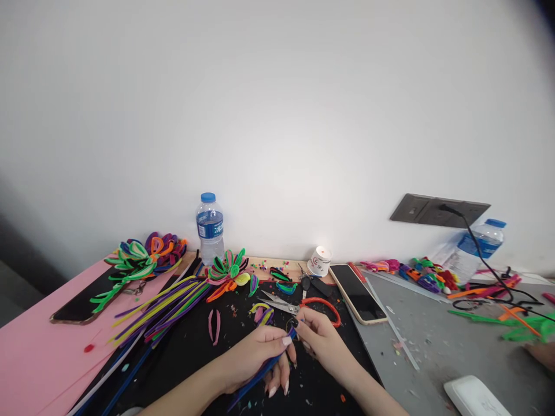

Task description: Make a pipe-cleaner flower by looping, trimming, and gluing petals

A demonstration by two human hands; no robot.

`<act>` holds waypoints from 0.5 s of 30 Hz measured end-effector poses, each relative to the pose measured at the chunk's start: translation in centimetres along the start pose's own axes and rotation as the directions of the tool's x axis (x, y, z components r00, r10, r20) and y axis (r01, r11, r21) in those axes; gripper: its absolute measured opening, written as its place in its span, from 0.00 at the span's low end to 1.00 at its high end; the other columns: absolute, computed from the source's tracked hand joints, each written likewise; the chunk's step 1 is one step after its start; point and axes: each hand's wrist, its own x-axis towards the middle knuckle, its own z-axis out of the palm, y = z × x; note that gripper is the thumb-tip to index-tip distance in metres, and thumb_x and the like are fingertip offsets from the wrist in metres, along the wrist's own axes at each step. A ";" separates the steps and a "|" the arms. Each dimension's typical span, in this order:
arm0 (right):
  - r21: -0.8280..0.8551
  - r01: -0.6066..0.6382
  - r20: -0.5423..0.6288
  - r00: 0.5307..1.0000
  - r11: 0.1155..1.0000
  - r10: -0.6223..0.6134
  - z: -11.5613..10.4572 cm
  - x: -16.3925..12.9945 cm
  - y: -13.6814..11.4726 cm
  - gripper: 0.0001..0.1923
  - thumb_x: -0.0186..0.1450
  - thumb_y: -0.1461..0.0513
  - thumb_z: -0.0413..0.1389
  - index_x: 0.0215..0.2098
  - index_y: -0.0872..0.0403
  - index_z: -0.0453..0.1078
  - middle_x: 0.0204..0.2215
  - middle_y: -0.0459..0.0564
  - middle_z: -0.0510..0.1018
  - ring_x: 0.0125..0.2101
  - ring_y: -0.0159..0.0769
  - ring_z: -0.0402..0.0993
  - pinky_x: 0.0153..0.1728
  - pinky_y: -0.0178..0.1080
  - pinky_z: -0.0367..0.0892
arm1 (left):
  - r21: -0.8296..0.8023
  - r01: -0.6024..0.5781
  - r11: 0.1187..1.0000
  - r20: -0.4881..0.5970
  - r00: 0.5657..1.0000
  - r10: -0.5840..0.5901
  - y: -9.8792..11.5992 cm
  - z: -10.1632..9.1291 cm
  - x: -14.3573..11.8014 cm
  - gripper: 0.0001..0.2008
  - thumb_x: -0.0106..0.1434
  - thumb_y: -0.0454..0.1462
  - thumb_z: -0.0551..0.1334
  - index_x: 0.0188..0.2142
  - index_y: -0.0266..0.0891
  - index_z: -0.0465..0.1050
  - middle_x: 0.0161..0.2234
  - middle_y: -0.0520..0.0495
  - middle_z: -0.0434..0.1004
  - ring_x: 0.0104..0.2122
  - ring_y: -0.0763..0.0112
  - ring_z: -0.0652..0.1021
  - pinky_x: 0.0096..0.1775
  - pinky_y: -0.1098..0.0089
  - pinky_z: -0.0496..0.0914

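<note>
A small bundle of blue and purple pipe cleaners (258, 375) runs through my left hand (255, 355), gripped between thumb and fingers. At the bundle's upper end, my right hand (318, 335) pinches with thumb and forefinger, close against my left fingertips. Just beyond the hands lie orange-handled scissors (323, 303), blades apart and pointing left. A curled yellow and purple pipe-cleaner piece (263, 314) sits behind my left hand. A pink loop (214, 327) rests on the black mat (191, 358) farther left.
Loose pipe cleaners (165, 306) and a pipe-cleaner flower (228, 268) lie left. Behind stand a water bottle (210, 228) and paper cup (319, 261). Phones flank the mat, one light-edged (358, 293). At right, another person's hand (541, 352) is near green pipe cleaners (520, 326).
</note>
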 end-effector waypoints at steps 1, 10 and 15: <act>0.016 0.009 -0.037 0.999 1.000 -0.008 -0.2 0.1 0.0 0.16 0.58 0.53 0.53 0.22 0.54 0.57 0.13 0.35 0.53 0.13 0.21 0.43 0.14 0.29 0.39 | -0.005 -0.005 1.000 -0.012 1.000 0.005 -0.1 -0.1 0.1 0.16 0.59 0.46 0.53 0.28 0.34 0.65 0.17 0.47 0.72 0.12 0.78 0.67 0.15 0.79 0.56; 0.119 0.190 -0.457 0.882 0.975 -0.116 -3.9 0.8 -0.4 0.13 0.58 0.56 0.51 0.22 0.52 0.51 0.16 0.36 0.45 0.16 0.24 0.39 0.16 0.29 0.40 | -0.071 -0.505 0.860 -0.475 0.775 0.416 1.4 -1.5 0.1 0.13 0.59 0.41 0.57 0.24 0.33 0.68 0.17 0.57 0.57 0.16 0.84 0.57 0.20 0.80 0.52; -0.023 0.119 -0.408 0.905 0.993 -0.118 -4.0 1.1 0.1 0.15 0.57 0.55 0.52 0.20 0.53 0.53 0.15 0.37 0.49 0.16 0.25 0.43 0.16 0.30 0.43 | -0.238 -0.482 0.843 -0.500 0.805 0.319 1.6 -1.4 -0.1 0.11 0.57 0.41 0.60 0.27 0.34 0.69 0.20 0.55 0.62 0.16 0.86 0.60 0.18 0.81 0.56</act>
